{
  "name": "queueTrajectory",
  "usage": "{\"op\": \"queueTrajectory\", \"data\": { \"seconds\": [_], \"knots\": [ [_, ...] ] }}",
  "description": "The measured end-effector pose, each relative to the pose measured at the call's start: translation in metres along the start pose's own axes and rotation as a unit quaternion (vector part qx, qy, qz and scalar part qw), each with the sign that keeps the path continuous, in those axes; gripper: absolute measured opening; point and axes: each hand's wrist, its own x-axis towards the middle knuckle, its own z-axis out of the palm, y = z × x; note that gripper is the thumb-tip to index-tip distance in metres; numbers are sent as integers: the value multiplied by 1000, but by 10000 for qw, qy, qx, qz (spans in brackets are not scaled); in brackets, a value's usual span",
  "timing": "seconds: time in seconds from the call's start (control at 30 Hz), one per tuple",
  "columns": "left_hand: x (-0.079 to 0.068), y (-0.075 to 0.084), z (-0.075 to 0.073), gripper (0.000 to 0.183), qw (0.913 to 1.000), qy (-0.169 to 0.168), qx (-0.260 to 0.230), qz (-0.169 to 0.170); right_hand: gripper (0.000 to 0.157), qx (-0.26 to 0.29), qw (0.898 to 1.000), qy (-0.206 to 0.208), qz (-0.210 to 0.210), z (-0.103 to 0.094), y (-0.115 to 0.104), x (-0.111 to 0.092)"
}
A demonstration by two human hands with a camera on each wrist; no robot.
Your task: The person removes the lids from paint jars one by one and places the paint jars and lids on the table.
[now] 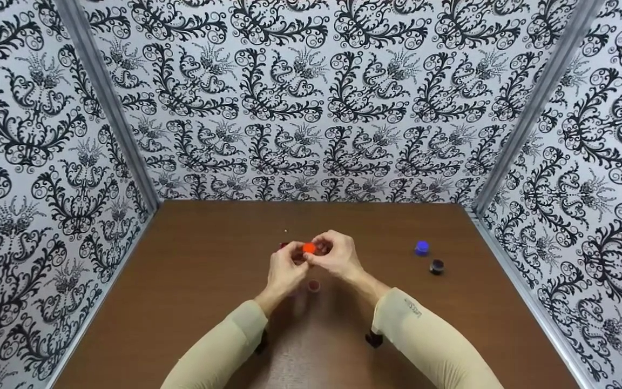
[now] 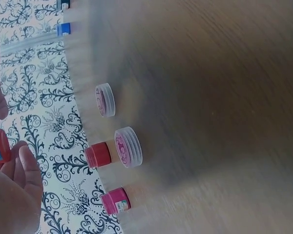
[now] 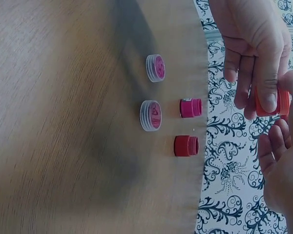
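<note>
Fingers curled and thumbs pressed in, a person's left hand and right hand both grip a small orange jar held above the table, just below the middle of the overhead frame. Whether the jar is capped cannot be told.

At frame left, a broad stretch of brown wood separates the left hand from the table's left edge. At frame right the passage is narrower: a blue jar and a dark jar stand near each other between the right hand and the right edge. More wood reaches up the frame to the back edge, where a patterned wall rises.

In the right-wrist view, a magenta jar and a red jar stand upright at center right, apart; two ridged caps, one higher and one lower, lie to their left, well apart from the held jar.
</note>
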Motion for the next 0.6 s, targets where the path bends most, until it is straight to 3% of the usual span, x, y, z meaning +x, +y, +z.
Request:
{"op": "queueTrajectory", "data": {
  "seconds": [0.37, 0.6],
  "knots": [
    [1, -1, -7, 26, 9990, -428, -118, -93, 27, 72, 9985, -213, -489, 0, 1, 1],
    [0, -2, -11, 26, 9973, -699, -215, -55, 26, 191, 9980, -393, -454, 0, 1, 1]
  ]
}}
